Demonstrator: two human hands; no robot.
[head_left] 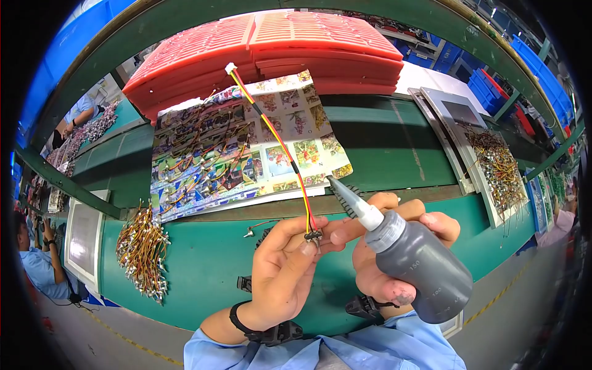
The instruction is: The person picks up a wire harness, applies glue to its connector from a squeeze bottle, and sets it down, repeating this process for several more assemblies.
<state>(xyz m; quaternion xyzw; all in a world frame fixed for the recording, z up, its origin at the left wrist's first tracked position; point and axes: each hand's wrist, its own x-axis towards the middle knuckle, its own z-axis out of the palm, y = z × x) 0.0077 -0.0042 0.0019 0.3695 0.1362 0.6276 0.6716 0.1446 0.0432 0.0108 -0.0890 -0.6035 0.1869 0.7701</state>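
Note:
Between the thumb and fingers of my left hand (288, 262) is the lower end of a wire harness (277, 140), where a small dark connector (313, 235) sits. Its red, yellow and black wires rise up and leftward to a white plug (230, 68). My right hand (376, 271) is wrapped round a squeeze bottle (425, 268) filled with something dark grey, tilted with its nozzle pointing up and left. A dark textured wrap covers part of the nozzle (354, 200). My right fingertips come close to the connector; whether they touch it I cannot tell.
Several harnesses lie on a picture-printed board (296, 117) ahead. A harness bundle (145, 253) hangs over the green bench (203, 277) at left; another pile (493, 163) rests on a white frame at right. Stacked red foam trays (327, 52) stand behind. Green rails cross overhead. Co-workers sit at left.

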